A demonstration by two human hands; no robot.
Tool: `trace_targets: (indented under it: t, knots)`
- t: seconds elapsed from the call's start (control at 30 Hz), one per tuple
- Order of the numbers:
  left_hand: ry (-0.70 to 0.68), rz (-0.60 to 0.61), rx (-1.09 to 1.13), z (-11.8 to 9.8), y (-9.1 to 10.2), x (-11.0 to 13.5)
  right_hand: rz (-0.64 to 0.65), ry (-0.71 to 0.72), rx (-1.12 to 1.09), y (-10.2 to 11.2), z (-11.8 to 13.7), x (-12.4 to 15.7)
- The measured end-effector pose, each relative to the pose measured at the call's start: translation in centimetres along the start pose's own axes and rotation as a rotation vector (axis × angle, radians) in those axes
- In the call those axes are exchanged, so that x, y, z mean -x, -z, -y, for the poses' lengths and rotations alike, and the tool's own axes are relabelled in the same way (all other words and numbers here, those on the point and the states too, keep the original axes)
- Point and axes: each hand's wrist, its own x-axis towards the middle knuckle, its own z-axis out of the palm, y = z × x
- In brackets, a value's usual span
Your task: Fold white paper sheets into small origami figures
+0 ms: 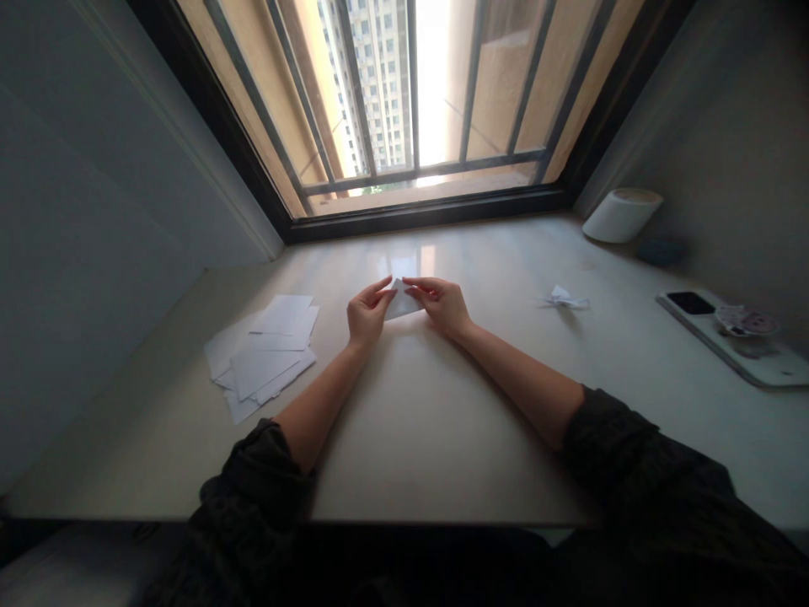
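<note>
Between my two hands is a small white sheet of paper (399,303), its top coming to a point. My left hand (368,312) pinches its left side between thumb and fingers. On the other side my right hand (446,305) pinches it in the same way, and its fingers cover part of the right edge. The paper is held just over the white sill top. To the left lies a loose pile of white paper sheets (269,358). Off to the right sits a small folded white paper piece (565,298).
A phone (726,337) with a round grip on its back lies at the far right. Behind it, by the wall, stand a white roll (623,215) and a dark, blurred object (661,250). A barred window (430,206) rises at the back of the white sill top (442,438).
</note>
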Motion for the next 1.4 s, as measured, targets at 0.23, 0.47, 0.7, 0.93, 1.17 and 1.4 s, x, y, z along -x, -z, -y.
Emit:
trace_targets:
  t: [0.23, 0.47, 0.7, 0.93, 1.17, 1.4]
  knots:
    - [0.001, 0.01, 0.014, 0.3, 0.1, -0.2, 0.001, 0.022, 0.049, -0.1, -0.3, 0.0]
    - [0.006, 0.013, 0.04, 0.3, 0.0, -0.1, 0.02, 0.028, 0.041, -0.2, -0.3, 0.1]
    - [0.034, -0.219, 0.164, -0.1, 0.1, -0.6, -0.122, -0.2, -0.22, -0.4, -0.4, -0.7]
    - [0.054, -0.27, 0.235, -1.5, -0.6, -0.1, 0.141, -0.338, -0.31, -0.9, 0.7, -0.3]
    - [0.102, -0.208, 0.275, -1.7, -1.3, 0.6, 0.071, -0.363, -0.371, -1.4, 0.9, -0.1]
    - [0.196, -0.261, 0.31, -1.1, -0.8, -0.1, 0.109, -0.378, -0.38, -1.1, 0.8, -0.2]
